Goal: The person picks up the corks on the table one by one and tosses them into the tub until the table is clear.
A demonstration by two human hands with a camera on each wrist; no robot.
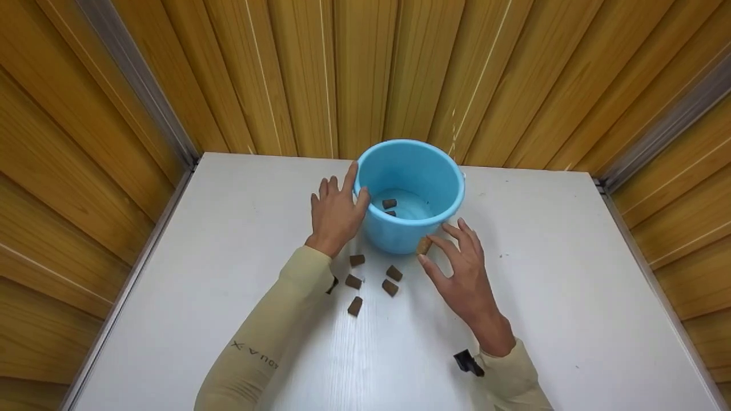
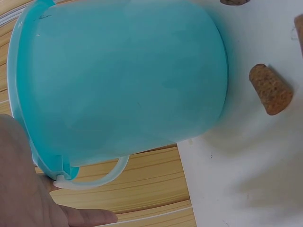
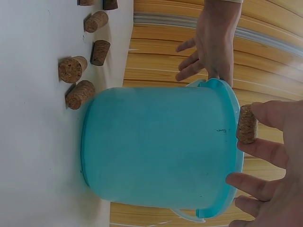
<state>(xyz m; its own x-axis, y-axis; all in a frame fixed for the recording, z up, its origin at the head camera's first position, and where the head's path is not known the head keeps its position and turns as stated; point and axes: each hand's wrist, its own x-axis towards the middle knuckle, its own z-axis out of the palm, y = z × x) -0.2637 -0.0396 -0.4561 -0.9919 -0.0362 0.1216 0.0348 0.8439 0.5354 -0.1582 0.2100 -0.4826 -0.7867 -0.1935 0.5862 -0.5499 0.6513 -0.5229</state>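
Observation:
A light blue bucket point(image 1: 394, 234) stands upright on the table. My left hand point(image 1: 337, 220) rests against the left side of its rim, fingers spread and fairly straight; in the left wrist view part of the hand point(image 2: 21, 184) shows beside the white handle point(image 2: 94, 182). Between thumb and index finger, my right hand point(image 1: 462, 274) pinches a cork point(image 3: 247, 125) just outside the rim on the near right side. Its other fingers spread toward the bucket wall. Inside the bucket lie two corks, one cork point(image 1: 389, 203) plain to see and the other partly hidden by the rim.
Several loose corks lie on the white table point(image 1: 571, 297) in front of the bucket, the closest cork point(image 1: 355, 306) being near the left sleeve. Wood-look panels point(image 1: 365, 74) wall in the back and both sides.

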